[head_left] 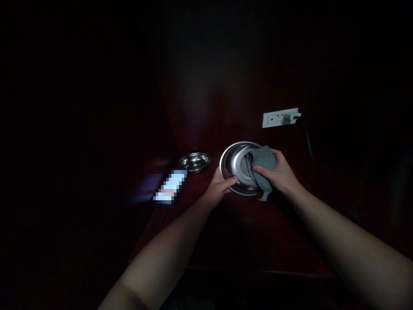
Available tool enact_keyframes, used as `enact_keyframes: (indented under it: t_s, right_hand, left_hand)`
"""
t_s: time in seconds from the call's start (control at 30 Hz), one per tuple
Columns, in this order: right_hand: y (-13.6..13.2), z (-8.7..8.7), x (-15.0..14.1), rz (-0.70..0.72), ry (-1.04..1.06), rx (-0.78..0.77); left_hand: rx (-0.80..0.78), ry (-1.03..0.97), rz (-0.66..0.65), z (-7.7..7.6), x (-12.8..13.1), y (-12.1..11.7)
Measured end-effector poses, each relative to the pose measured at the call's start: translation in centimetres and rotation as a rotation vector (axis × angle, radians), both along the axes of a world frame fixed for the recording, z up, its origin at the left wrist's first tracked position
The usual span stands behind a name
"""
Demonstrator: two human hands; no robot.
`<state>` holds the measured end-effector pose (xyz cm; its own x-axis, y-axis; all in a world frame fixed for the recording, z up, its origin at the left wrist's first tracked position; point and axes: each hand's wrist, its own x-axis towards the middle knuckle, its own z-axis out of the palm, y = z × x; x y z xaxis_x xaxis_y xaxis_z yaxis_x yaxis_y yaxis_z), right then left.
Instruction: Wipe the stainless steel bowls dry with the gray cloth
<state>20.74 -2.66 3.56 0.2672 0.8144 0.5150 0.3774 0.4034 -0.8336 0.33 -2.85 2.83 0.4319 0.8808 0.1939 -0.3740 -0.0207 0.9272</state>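
Note:
A shiny metal bowl (235, 161) is tilted towards me above the dark red table. My left hand (221, 187) grips its left rim, the thumb lying over the inside edge and the fingers behind. A folded grey-green cloth (265, 158) with a dark checked border is in my right hand (280, 172). Its thumb presses on the cloth, which covers the right part of the bowl's inside. Part of the cloth hangs over the bowl's lower right rim.
A second metal bowl (195, 162) stands on the table to the left. Near it lies a lit phone (171, 187) with a cable. At the back right is a white wall socket (274, 119) with a plug (292, 116) and a dark cord (309, 140). The surroundings are very dark.

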Motion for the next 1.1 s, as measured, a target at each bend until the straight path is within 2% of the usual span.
enact_keyframes:
  t_s: [0.57, 1.1]
  right_hand:
    - [0.37, -0.41, 0.05, -0.023, 0.059, 0.004]
    - [0.08, 0.09, -0.24, 0.001, 0.018, 0.023]
  left_hand:
    - [-0.010, -0.014, 0.050, 0.50, 0.24, -0.11]
    - [-0.005, -0.077, 0.101, 0.85, 0.25, 0.17]
